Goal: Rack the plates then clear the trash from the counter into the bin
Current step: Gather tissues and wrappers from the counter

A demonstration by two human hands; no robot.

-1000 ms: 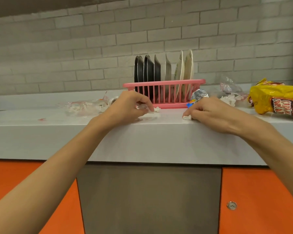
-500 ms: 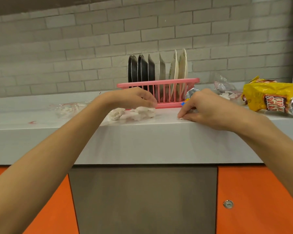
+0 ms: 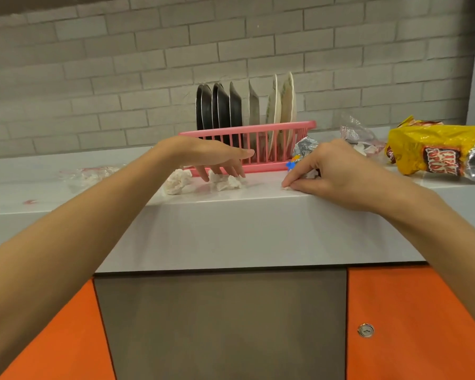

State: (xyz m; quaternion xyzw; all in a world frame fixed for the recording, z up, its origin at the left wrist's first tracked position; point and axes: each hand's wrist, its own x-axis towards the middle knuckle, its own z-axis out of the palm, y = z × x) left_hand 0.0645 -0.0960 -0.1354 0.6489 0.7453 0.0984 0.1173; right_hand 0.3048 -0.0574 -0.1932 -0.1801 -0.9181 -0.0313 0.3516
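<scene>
Several black and cream plates (image 3: 244, 105) stand upright in a pink rack (image 3: 261, 133) at the back of the grey counter (image 3: 231, 198). My left hand (image 3: 214, 157) hovers in front of the rack, fingers spread downward over two crumpled white tissues (image 3: 225, 182), holding nothing. A third tissue wad (image 3: 176, 182) lies just left of them. My right hand (image 3: 332, 174) rests at the counter's front edge, fingers curled round a white paper scrap (image 3: 310, 175). A silver and blue wrapper (image 3: 302, 149) lies behind that hand.
A yellow chip bag (image 3: 433, 152) lies at the right, with a clear plastic wrapper (image 3: 359, 135) beside it. More clear plastic trash (image 3: 93, 172) sits at the left. Below the counter are a grey panel (image 3: 220, 325) and orange cabinet doors (image 3: 417, 325).
My left hand has opened and lifted, leaving the white tissues on the counter. My right hand has stayed curled on its scrap at the front edge.
</scene>
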